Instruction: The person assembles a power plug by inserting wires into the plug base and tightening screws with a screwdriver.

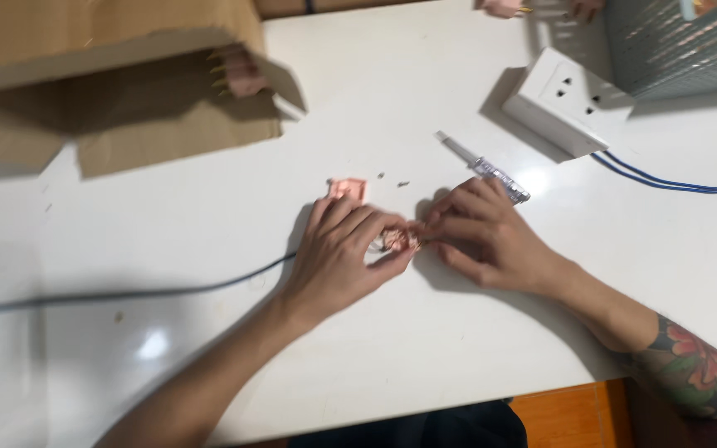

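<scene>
My left hand [343,253] and my right hand [483,236] meet at the middle of a white table [425,348], pinching a small pink part [397,241] between their fingertips. A second pink piece [348,188] lies just beyond my left fingers. A clear-handled screwdriver [483,166] rests on the table behind my right hand, touching its knuckles or just past them. Two tiny dark bits, perhaps screws [392,179], lie between the pink piece and the screwdriver. The picture is motion-blurred, so fine detail of the held part is unclear.
A brown cardboard box [109,83] with pink parts [238,70] sits at far left. A white socket strip [570,99] with blue cables [674,184], and a grey-green mesh basket [674,41], stand at far right. A dark cable [126,292] crosses the table's left side.
</scene>
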